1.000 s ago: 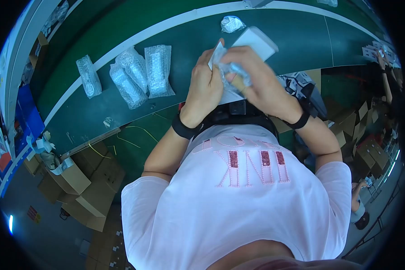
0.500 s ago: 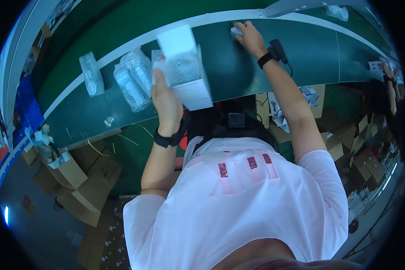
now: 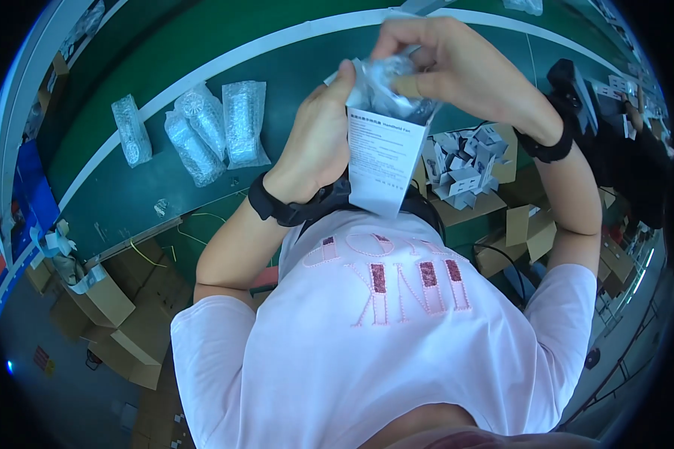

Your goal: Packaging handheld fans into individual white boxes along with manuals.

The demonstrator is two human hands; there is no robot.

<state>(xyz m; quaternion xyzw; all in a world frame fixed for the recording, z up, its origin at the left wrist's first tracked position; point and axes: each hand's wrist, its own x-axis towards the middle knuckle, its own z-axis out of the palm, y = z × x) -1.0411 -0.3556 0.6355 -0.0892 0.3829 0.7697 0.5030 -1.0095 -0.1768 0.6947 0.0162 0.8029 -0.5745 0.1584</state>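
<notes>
My left hand (image 3: 316,142) is wrapped round the side of a white printed box (image 3: 386,161), which is tilted with its top end open. Inside the opening, a clear bubble-wrapped item (image 3: 384,76) sticks up, partly blurred. Above it, my right hand (image 3: 464,71) has its fingers curled at the box mouth, closed on crinkled clear plastic. What exactly lies under those fingertips is partly hidden. To the left of my left hand, several bubble-wrapped packets (image 3: 245,123) lie on the green tabletop (image 3: 105,213).
Below my right forearm stands a carton full of folded white card pieces (image 3: 464,168). Open brown cartons (image 3: 112,295) are at the lower left, with another open carton (image 3: 530,232) at the right. Another person's hand (image 3: 634,116) shows at the far right. A pale strip (image 3: 292,34) crosses behind the tabletop.
My right hand has come back from the far side of the table to the box mouth, bringing a small clear item. The box has moved right and towards me, tilting its printed side into view.
</notes>
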